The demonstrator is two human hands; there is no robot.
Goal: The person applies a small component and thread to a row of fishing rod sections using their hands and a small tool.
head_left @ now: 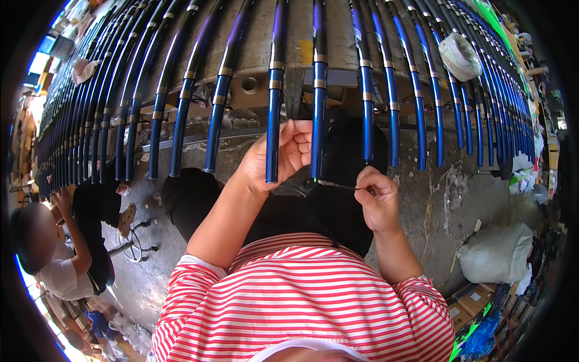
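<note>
Long glossy blue rods with metallic bands hang side by side over the far edge of a wooden surface, their lower ends toward me. My left hand [280, 154] reaches up behind one blue rod [274, 133], its fingers curled and closed at the neighbouring blue rod [318, 120], which partly hides the fingertips. In a pinch, my right hand [379, 196] holds a thin dark stick [338, 185], pointing left. The stick's far end is at the lower end of that second rod, where a small green spot shows.
Many more rods [181, 130] fan out to both sides. A white roll [459, 57] rests on those at right. Another person [60, 247] sits at the left, near a wheeled stool base [136, 244]. A big pale sack [496, 253] and cardboard boxes [470, 301] stand at right.
</note>
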